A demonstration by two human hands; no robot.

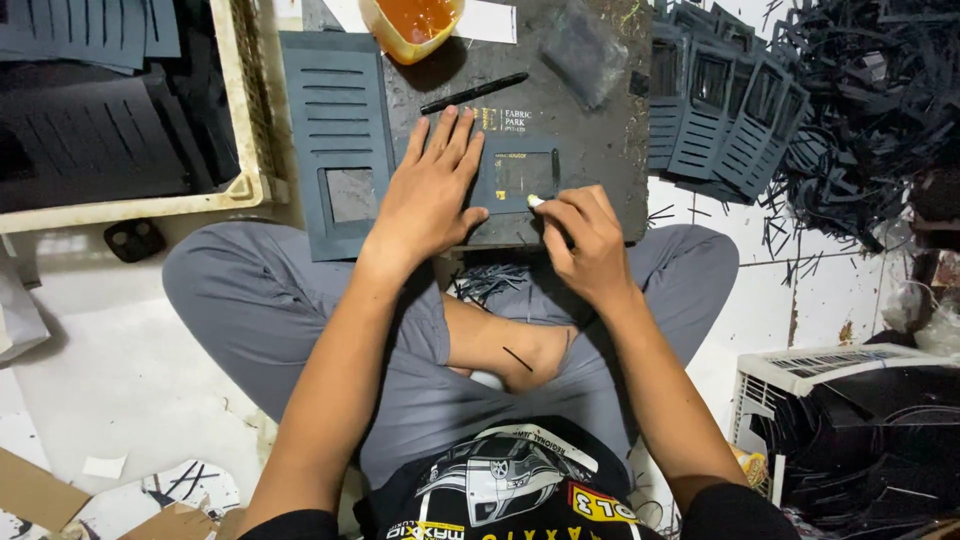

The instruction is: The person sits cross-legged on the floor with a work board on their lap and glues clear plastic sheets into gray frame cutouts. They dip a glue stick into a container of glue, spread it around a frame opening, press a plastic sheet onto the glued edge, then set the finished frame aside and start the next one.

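On a dark work board [590, 150] across a seated person's lap, the left hand [432, 190] lies flat, fingers spread, pressing a small dark cut-out piece [520, 172], while the right hand [590, 240] pinches a small white tool [535, 202] at its lower edge.

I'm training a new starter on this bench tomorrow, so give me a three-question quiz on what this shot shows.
1. True or false: the left hand lies flat on the small dark windowed card.
2. What does the right hand pinch? A) a small white tool B) the black pen C) the orange bowl
3. Fill in: the slotted grey sheet lies to the ____ of the left hand.

Key: 1 true. 2 A, the small white tool; the black pen and orange bowl lie untouched. 3 left.
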